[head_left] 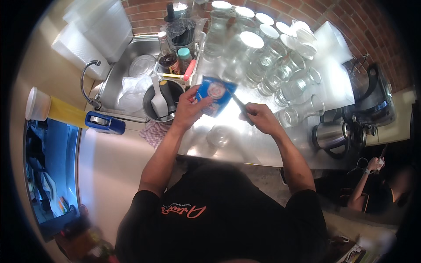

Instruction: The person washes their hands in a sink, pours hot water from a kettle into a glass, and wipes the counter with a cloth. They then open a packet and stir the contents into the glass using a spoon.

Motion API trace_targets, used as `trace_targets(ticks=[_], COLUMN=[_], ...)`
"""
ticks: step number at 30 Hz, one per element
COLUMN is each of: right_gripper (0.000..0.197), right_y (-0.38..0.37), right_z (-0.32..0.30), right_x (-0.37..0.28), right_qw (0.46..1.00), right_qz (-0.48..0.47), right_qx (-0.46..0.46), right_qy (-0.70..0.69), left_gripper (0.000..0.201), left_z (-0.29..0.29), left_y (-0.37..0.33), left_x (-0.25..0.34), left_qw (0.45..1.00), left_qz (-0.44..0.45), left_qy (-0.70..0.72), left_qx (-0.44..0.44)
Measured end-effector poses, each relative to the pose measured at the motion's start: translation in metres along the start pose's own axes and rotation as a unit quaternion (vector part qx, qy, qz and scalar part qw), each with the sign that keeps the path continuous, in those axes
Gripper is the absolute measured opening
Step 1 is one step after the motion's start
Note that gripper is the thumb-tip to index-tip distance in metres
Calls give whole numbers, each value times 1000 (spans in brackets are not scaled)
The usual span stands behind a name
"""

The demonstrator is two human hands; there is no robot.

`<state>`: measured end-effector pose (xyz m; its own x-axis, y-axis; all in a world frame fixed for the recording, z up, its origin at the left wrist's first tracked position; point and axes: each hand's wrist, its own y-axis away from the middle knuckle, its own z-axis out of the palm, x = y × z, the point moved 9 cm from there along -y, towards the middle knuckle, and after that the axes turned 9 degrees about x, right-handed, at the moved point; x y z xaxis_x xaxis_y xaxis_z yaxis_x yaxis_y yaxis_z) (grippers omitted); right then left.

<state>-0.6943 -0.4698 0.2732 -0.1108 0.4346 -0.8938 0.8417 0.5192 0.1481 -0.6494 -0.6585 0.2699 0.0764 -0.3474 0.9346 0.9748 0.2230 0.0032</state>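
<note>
My left hand [190, 110] is closed round the left side of a blue packet [216, 93] and keeps it raised above the steel counter. The packet has a pale round picture and is smeared by motion. In my right hand [262, 117] is a slim dark knife [239, 104], its tip pointing up and left to the packet's right edge. Blur hides whether the blade touches or cuts it. Beneath the hands, a clear glass vessel [217, 136] stands on the counter. Several glass carafes [259, 66], some with white lids, stand just beyond my right hand.
To the left are a steel sink [116, 83] with a tap [83, 83], and a dark pot [151, 101] holding utensils. A white basket [175, 76] carries bottles. Steel jugs [330, 135] stand at the right. Another person's hand [374, 164] shows at the far right.
</note>
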Motion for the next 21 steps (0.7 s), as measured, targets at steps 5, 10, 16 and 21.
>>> trace_targets(ticks=[5,10,16,21], right_gripper=[21,20,22,37], right_y=[1,-1,-13,-56], right_z=[1,5,-3,-16], right_x=[6,20,23,-12], right_qw=[999,999,999,977], right_qz=[16,26,10,-32], right_qx=[20,0,30,8], right_qy=[-20,-32,-37,209], left_gripper=[32,34,34,42], left_z=[13,9,3,-39], left_y=[1,-2,-1,4], left_x=[-20,-40,-31,-17], left_qw=[998,995,995,984], left_qz=[-44,-71,-22,-2], left_qy=[33,31,87,176], left_qx=[-25,-68,-42,-7])
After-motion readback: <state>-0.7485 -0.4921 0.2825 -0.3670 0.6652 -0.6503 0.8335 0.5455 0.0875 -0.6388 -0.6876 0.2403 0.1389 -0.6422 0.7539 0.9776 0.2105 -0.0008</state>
